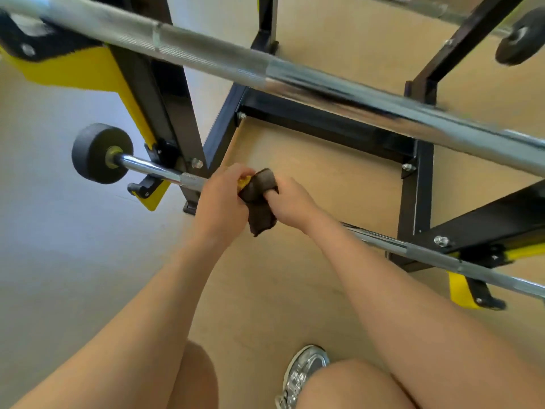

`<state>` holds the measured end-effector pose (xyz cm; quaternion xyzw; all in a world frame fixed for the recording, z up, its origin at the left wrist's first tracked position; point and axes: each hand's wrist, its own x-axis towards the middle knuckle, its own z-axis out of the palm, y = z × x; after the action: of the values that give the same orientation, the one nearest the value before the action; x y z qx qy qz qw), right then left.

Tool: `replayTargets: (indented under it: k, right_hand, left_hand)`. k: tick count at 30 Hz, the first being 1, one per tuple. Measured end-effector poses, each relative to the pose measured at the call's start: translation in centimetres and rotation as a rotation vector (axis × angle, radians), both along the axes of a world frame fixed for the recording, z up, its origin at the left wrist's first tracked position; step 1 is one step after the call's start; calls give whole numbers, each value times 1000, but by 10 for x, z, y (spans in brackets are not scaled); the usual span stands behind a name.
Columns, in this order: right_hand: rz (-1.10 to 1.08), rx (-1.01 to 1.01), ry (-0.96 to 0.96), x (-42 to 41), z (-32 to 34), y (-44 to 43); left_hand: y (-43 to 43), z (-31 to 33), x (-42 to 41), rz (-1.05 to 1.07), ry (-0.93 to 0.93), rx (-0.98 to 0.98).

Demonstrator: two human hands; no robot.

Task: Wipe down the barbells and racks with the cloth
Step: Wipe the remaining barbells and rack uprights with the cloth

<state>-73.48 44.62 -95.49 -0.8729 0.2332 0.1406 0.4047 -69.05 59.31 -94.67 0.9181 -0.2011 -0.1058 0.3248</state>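
Observation:
A dark brown cloth [259,199] with a yellow edge is wrapped over the lower chrome barbell [153,168], which lies low across a black and yellow rack [415,184]. My left hand [221,199] grips the cloth's left side where it covers the bar. Just to the right, my right hand [290,206] pinches the same cloth. The bar's middle is hidden under both hands. It comes out again at the right [427,249]. A black end weight [101,153] caps its left end. An upper barbell [295,75] crosses the view above, close to the camera.
Black rack uprights [165,113] with yellow hooks [152,199] stand left of my hands, and a cross beam [324,119] lies behind them. A third bar with a black weight [519,39] sits at the top right. My knees and a silver shoe [303,373] are below on the tan floor.

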Motion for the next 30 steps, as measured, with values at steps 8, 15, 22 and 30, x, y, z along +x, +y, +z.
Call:
replayTargets:
  k: [8,15,22,30]
  right_hand:
    - [-161,524,245,-91,163,-13]
    - [-247,594,320,-149,348,2]
    - [-549,410,99,-201,549,-7]
    - [-611,215,-76,-277,685,-14]
  left_hand:
    - [8,110,-82,-149,603,-266]
    - [-18,302,-78,-518,567,215]
    - [-33,523,-97,-572,506,274]
    - [-38,708,-131,-862,568,313]
